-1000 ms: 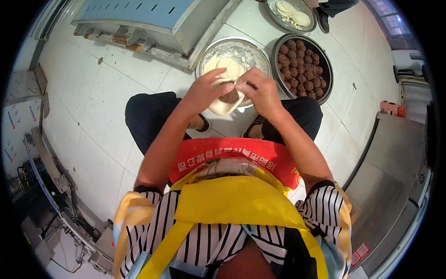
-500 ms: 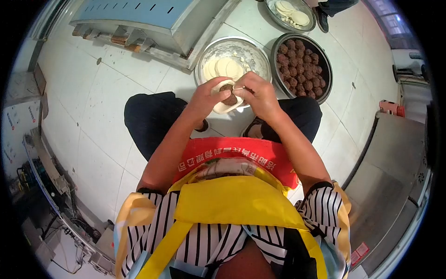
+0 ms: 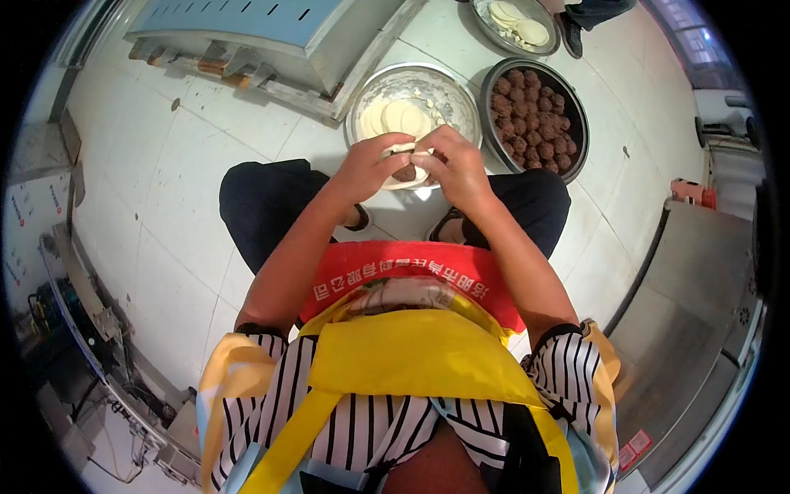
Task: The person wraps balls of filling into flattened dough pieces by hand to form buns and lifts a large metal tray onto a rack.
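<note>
Between my two hands is a pale dough wrapper (image 3: 393, 184) with a brown ball of filling (image 3: 405, 173) inside it. My left hand (image 3: 367, 170) curls around the wrapper's left side, thumb over the filling. With thumb and fingers together, my right hand (image 3: 459, 170) pinches the dough edge at the upper right. The fingers partly hide both the filling and the wrapper. Just beyond my hands, a metal basin (image 3: 457, 97) on the floor holds flat round dough wrappers (image 3: 398, 117) and loose dough bits.
Right of the basin stands a dark-rimmed round pan (image 3: 581, 123) full of brown filling balls (image 3: 528, 115). Farther back is another basin (image 3: 485, 25) with wrappers, beside a person's shoe (image 3: 569, 36). A blue-topped metal appliance (image 3: 239, 33) stands at upper left; a steel cabinet (image 3: 691, 280) lines the right.
My fingers have drawn closer together over the wrapper, and the dough now covers more of the filling. The basins and pan have stayed in place.
</note>
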A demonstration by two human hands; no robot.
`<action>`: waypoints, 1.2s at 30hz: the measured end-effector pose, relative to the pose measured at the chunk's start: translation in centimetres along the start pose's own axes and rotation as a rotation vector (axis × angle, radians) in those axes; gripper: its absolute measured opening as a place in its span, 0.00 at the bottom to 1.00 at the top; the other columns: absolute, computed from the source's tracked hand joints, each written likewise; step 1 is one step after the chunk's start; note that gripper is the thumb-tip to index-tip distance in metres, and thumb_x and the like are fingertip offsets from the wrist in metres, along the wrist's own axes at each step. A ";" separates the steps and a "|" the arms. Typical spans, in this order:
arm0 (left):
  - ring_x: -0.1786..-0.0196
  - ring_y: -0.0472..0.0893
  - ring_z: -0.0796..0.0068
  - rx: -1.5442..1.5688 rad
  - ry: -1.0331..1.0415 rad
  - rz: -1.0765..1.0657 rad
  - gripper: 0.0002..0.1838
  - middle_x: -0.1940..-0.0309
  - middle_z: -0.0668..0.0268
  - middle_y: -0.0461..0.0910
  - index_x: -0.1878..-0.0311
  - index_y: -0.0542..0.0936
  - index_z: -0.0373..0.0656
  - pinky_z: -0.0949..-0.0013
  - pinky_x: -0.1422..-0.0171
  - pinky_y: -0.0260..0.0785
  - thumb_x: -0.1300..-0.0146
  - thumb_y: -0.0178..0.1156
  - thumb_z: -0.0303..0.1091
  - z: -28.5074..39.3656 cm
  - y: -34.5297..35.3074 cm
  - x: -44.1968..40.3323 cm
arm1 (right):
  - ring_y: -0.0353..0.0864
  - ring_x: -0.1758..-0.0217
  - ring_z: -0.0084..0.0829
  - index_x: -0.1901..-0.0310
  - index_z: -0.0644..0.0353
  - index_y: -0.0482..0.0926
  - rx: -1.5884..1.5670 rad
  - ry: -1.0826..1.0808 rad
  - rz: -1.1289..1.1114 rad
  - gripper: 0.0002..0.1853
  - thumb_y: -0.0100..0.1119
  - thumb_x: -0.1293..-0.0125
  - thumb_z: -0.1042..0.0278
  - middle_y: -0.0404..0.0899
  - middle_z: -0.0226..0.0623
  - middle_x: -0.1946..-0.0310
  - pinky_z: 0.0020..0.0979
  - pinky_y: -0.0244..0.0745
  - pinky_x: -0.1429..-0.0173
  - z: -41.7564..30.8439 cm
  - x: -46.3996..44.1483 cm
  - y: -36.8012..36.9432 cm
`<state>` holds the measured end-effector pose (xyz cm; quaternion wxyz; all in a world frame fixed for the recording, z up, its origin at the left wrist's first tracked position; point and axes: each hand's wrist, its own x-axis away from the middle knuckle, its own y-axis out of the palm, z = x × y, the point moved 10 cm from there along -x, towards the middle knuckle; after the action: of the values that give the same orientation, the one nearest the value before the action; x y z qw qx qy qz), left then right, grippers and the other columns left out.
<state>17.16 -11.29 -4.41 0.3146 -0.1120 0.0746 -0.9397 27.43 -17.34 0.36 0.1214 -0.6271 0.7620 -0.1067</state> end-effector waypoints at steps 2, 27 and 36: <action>0.46 0.77 0.70 0.219 -0.044 0.079 0.26 0.46 0.57 0.76 0.37 0.68 0.41 0.66 0.43 0.70 0.37 0.58 0.36 0.4 -0.3 0.1 | 0.74 0.79 0.22 0.64 0.69 0.77 -0.203 0.171 0.167 0.08 0.64 0.42 0.76 0.73 0.35 0.69 0.25 0.72 0.75 2.2 0.1 -1.3; 0.46 0.77 0.63 0.609 -0.306 -0.153 0.25 0.46 0.56 0.71 0.36 0.64 0.41 0.58 0.49 0.79 0.34 0.54 0.35 -2.0 2.6 1.5 | 0.77 0.75 0.25 0.67 0.67 0.78 -0.083 0.284 -0.016 0.05 0.64 0.42 0.75 0.74 0.36 0.69 0.26 0.72 0.73 2.3 0.6 0.8; 0.45 0.75 0.65 0.405 -0.287 -0.358 0.26 0.44 0.57 0.70 0.36 0.64 0.43 0.61 0.50 0.79 0.34 0.55 0.39 -1.4 2.5 0.5 | 0.77 0.75 0.26 0.67 0.68 0.77 0.184 -0.225 0.025 0.06 0.64 0.43 0.77 0.73 0.36 0.68 0.25 0.72 0.73 -1.3 0.6 1.0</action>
<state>17.82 -13.49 -6.17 0.1673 -0.1898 -0.1801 -0.9506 26.01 -17.73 1.23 0.2644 -0.6116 0.7384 -0.1037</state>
